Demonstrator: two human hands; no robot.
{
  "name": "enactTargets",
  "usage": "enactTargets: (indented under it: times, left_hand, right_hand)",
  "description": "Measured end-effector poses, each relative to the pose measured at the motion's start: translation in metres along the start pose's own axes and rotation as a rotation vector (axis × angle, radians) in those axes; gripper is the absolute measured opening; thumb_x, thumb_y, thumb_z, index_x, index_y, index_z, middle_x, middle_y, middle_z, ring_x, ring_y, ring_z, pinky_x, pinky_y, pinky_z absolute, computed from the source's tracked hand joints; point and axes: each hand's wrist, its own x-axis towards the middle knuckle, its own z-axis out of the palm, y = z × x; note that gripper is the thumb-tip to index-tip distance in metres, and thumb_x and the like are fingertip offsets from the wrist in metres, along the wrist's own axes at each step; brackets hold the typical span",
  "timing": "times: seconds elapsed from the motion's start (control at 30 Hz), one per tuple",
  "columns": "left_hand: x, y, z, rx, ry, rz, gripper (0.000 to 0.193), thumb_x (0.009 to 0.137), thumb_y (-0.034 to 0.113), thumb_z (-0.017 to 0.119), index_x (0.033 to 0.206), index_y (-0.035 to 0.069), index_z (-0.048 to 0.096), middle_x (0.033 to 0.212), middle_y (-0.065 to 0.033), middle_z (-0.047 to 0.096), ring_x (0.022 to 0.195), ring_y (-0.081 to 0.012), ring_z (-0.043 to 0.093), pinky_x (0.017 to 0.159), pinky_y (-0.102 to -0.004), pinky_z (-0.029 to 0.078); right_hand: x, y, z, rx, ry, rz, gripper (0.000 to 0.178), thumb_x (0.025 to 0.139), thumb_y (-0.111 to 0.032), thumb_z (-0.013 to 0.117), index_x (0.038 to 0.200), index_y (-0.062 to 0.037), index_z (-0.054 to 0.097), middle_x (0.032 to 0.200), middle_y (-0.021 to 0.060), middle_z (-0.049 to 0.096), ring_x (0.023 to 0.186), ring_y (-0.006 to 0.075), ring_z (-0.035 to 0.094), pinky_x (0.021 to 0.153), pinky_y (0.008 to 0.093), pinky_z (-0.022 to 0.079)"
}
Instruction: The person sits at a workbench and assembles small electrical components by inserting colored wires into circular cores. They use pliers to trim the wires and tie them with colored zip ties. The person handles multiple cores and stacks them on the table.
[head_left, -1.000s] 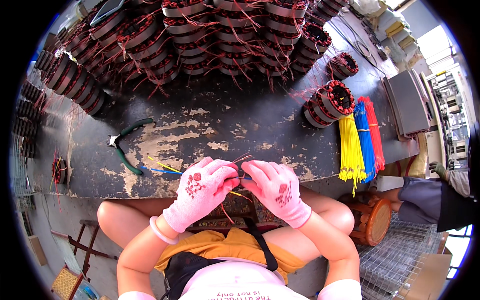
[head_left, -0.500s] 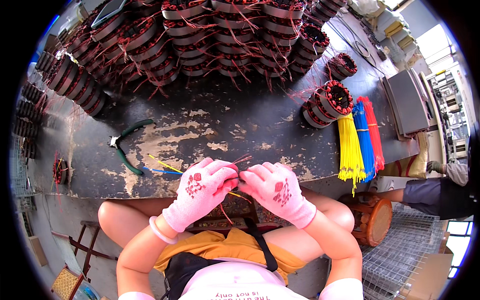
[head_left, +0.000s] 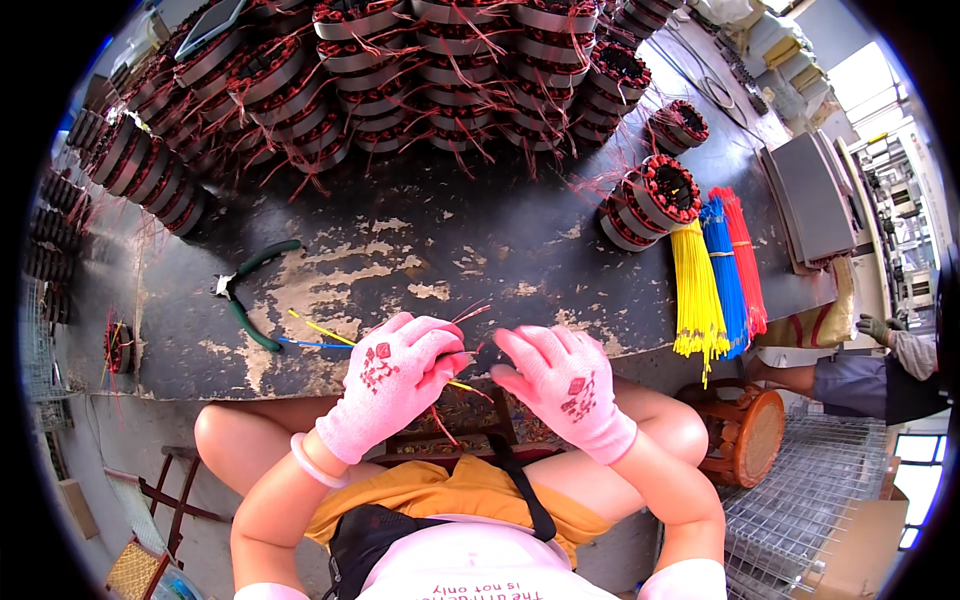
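My left hand [head_left: 402, 385], in a pink glove, is closed on a bunch of wires at the table's near edge. Thin reddish wires [head_left: 472, 312] stick out past its fingertips. A yellow wire [head_left: 322, 326] and a blue wire [head_left: 318, 345] run out on its left side, over the tabletop. Below the fingers, a yellow end and a red end [head_left: 443, 425] poke out. What lies inside the grip is hidden. Just to the right, my right hand [head_left: 562, 385], also gloved in pink, is open, thumb and fingers apart, with a small gap to the wires.
Green-handled cutters [head_left: 240, 310] lie on the worn black table [head_left: 430, 235]. Stacked wire-wound stators [head_left: 460, 100] fill the back; a short stack [head_left: 650, 205] stands right, beside yellow [head_left: 700, 290], blue and red wire bundles. A co-worker's gloved hand [head_left: 875, 328] shows far right.
My right hand has let go and drawn away to the right from my left hand, its fingers parting. My left hand keeps its grip on the wires, shifting slightly left.
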Motion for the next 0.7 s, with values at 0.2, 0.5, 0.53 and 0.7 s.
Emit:
enactTargets:
  times: [0.2,0.5,0.53,0.7]
  left_hand:
    - [0.001,-0.001,0.0,-0.02,-0.02,0.005,0.015,0.079,0.006,0.074,0.093,0.008,0.07,0.101,-0.0042,0.073,0.084,-0.0288,0.065,0.075,-0.0389,0.055]
    - [0.001,-0.004,0.003,-0.001,0.001,0.026,0.015,0.081,0.008,0.076,0.093,0.011,0.068,0.099,-0.0012,0.07,0.083,-0.0264,0.064,0.072,-0.0393,0.054]
    - [0.001,-0.004,0.003,-0.002,-0.002,0.029,0.015,0.081,0.008,0.075,0.094,0.011,0.068,0.099,-0.0012,0.07,0.083,-0.0264,0.064,0.072,-0.0394,0.054]
    - [0.001,-0.004,0.002,0.015,-0.025,0.036,0.014,0.081,0.009,0.075,0.093,0.011,0.068,0.1,-0.001,0.07,0.083,-0.026,0.064,0.072,-0.0395,0.055]
  right_hand:
    - [0.006,-0.001,0.027,0.26,-0.16,0.126,0.026,0.087,-0.021,0.076,0.11,-0.0085,0.071,0.095,0.0041,0.07,0.078,0.0172,0.066,0.067,0.0313,0.051]
    - [0.018,0.006,0.009,0.369,-0.384,0.205,0.017,0.092,-0.025,0.071,0.101,-0.0115,0.069,0.084,0.0001,0.064,0.076,0.0147,0.061,0.068,0.031,0.049]
    - [0.019,0.006,0.011,0.013,-0.208,-0.035,0.019,0.088,-0.026,0.075,0.1,-0.0129,0.068,0.084,0.0,0.062,0.077,0.0166,0.061,0.069,0.032,0.05]
    - [0.025,0.015,0.015,0.106,-0.215,-0.253,0.022,0.089,-0.032,0.075,0.095,-0.0122,0.068,0.078,-0.001,0.06,0.071,0.0153,0.06,0.062,0.0322,0.047]
